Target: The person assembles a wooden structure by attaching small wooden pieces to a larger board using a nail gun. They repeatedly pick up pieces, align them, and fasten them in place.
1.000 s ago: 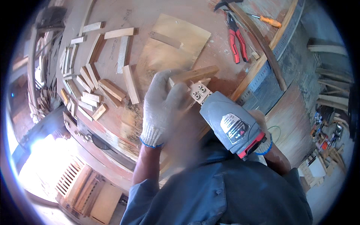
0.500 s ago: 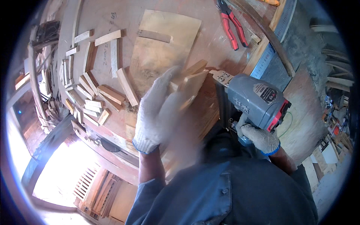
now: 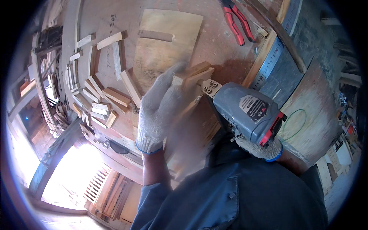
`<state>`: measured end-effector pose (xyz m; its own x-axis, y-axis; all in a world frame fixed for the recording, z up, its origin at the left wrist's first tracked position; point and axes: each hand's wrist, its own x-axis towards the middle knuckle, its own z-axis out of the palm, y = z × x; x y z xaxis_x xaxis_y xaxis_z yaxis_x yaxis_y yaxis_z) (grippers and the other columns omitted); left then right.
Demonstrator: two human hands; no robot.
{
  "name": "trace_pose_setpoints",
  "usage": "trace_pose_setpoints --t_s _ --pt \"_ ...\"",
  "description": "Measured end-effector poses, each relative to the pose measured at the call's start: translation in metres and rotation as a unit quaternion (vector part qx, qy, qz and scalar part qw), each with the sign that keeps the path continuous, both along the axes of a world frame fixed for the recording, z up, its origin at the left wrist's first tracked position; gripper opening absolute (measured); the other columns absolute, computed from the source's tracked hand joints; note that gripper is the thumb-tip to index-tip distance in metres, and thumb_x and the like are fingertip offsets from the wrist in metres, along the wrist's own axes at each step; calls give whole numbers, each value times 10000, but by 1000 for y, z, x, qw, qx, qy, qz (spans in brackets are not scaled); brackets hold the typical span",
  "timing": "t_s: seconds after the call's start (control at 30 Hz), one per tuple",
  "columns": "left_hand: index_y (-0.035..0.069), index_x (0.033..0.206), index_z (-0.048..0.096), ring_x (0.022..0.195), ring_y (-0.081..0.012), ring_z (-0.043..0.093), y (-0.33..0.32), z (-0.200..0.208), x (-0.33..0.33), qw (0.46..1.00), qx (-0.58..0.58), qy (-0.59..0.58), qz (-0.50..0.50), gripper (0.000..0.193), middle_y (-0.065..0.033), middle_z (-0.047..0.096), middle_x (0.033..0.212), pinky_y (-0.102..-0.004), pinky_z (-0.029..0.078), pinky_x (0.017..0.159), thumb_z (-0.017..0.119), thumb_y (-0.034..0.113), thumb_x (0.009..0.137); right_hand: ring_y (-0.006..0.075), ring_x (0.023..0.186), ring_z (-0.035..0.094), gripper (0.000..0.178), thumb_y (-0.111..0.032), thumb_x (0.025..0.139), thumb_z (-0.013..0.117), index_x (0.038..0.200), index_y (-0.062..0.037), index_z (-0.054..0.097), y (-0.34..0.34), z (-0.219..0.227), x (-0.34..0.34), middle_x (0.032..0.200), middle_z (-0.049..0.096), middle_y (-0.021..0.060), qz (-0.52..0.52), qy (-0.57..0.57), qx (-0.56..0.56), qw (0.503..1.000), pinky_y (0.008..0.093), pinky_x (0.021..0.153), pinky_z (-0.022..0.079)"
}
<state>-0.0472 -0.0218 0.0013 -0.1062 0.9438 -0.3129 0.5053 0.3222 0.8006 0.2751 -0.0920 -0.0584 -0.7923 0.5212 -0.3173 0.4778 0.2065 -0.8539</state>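
Note:
My left hand [image 3: 152, 111], in a white knit glove, grips wooden strips [image 3: 198, 78] set against each other near the middle of the bench; its fingertips are partly smeared. My right hand [image 3: 256, 148], gloved too, is wrapped round the handle of a grey nail gun [image 3: 245, 105] with a red-trimmed rear end. The gun's metal nose [image 3: 210, 88] is at the right end of the strips, touching or nearly so. A blurred patch hides the underside of the strips and part of the left fingers.
Several short wood sticks [image 3: 117, 96] lie scattered on the left of the bench. A thin slotted board [image 3: 168, 28] lies beyond my left hand. Red-handled pliers [image 3: 237, 25] rest at the far right, near a ruler [image 3: 270, 63] along the edge. A toothed saw blade [image 3: 118, 147] shows at the near-left bench edge.
The nail gun has moved left, with its nose now at the strips. My right hand has shifted with it, and the left hand keeps its hold, nearly still.

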Motion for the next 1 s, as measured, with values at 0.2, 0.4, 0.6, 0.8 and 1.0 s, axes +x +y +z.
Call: trace_pose_setpoints --t_s 0.2,0.4,0.6,0.8,1.0 --pt "31 1434 638 617 -58 412 3 9 10 997 -71 -14 37 545 72 399 679 -249 329 602 558 348 998 204 1238 569 406 -232 1035 573 1393 -101 434 -9 -8 7 1341 547 86 31 -17 4 999 385 1068 486" --pt "31 1420 650 610 -61 407 3 11 12 998 -60 14 24 535 65 415 677 -250 326 603 550 343 997 211 1305 537 494 -291 1072 535 1487 -108 338 -16 -14 8 1413 496 103 68 -28 14 997 394 1130 466" --pt "34 1411 659 602 -58 393 2 9 13 998 -63 18 25 519 66 411 676 -248 315 595 540 326 999 218 1371 505 584 -350 1110 497 1580 -114 242 -27 -26 14 1486 445 121 121 -60 51 989 402 1193 446" --pt "37 1406 664 593 -52 376 2 11 15 997 -70 20 33 506 68 405 675 -245 302 582 530 311 1002 226 1421 459 615 -353 1114 478 1602 -130 177 -26 -35 21 1554 375 129 190 -112 -18 975 420 1211 423" --pt "33 1410 660 589 -43 356 2 11 18 996 -68 38 35 489 73 395 677 -238 287 573 512 277 1013 241 1441 435 635 -373 1118 462 1617 -136 148 -22 -18 10 1554 369 128 84 -57 -156 983 437 1222 396"
